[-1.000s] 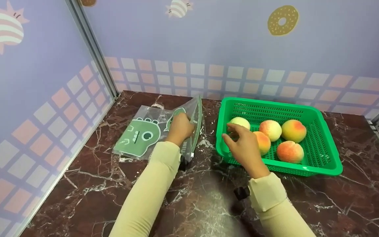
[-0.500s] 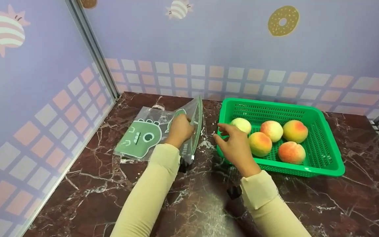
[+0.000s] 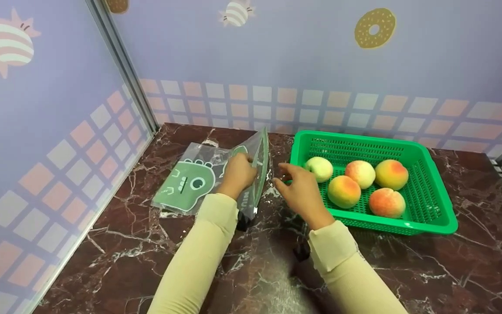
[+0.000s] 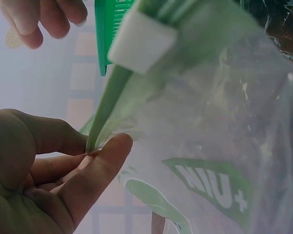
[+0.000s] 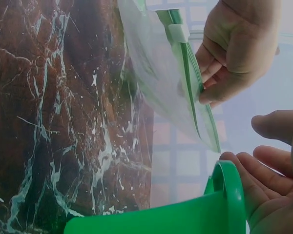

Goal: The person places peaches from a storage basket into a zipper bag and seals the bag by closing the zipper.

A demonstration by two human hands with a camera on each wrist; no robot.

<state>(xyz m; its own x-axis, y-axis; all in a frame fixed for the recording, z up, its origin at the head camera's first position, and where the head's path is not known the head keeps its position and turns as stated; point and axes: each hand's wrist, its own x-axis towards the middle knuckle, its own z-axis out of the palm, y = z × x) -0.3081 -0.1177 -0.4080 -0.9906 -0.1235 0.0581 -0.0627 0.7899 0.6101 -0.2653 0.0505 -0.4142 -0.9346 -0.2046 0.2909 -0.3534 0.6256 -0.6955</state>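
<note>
My left hand (image 3: 239,174) pinches the green-edged mouth of a clear zip bag (image 4: 205,117) between thumb and fingers, holding that side up off the table. A white slider (image 4: 142,41) sits on the bag's green zip strip. Flat to the left lies a green monster print (image 3: 188,185), part of the clear plastic. My right hand (image 3: 300,189) hovers at the left rim of a green basket (image 3: 442,205), fingers loosely bent and holding nothing. Inside the basket are several peaches, among them a pale one (image 3: 319,169) nearest that hand and an orange one (image 3: 344,192).
The brown marbled table (image 3: 124,261) runs up to a purple patterned wall (image 3: 303,52) at the back. Another patterned wall (image 3: 50,109) closes the left side, with a metal corner post (image 3: 124,65) between them.
My right hand has moved left from over the basket, past its rim toward the bag, uncovering the pale and orange peaches. The left hand keeps its pinch on the bag.
</note>
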